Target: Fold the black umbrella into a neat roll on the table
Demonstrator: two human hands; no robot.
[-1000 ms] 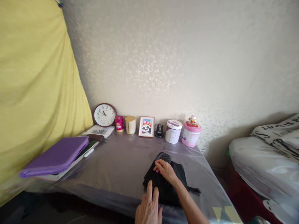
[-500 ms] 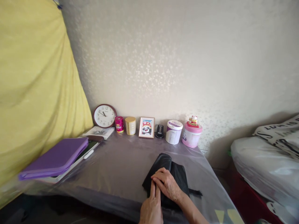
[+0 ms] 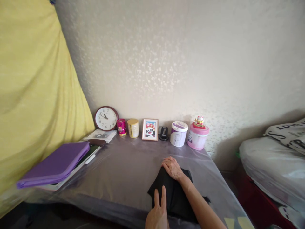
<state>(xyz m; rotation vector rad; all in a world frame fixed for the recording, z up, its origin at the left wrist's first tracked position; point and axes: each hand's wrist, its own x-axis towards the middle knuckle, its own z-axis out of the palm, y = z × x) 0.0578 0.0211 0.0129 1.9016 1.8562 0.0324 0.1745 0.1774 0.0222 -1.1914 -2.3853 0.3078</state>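
Two hands of ours sit on the surface (image 3: 124,168), to the right of a purple zip folder (image 3: 53,165). Our left hand (image 3: 157,213) keeps its grip open, with two fingers (image 3: 163,197) straight over a folded black cloth (image 3: 171,197). Our right hand (image 3: 172,168) lies open and palm down on the cloth's far end, its grip closed on nothing.

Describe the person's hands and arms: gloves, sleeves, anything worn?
The left hand and right hand are bare, with long, slim fingers; no gloves, rings or watch show. The right forearm is bare too, no sleeve in view. The left hand is cut off by the bottom edge, so its wrist and arm don't show.
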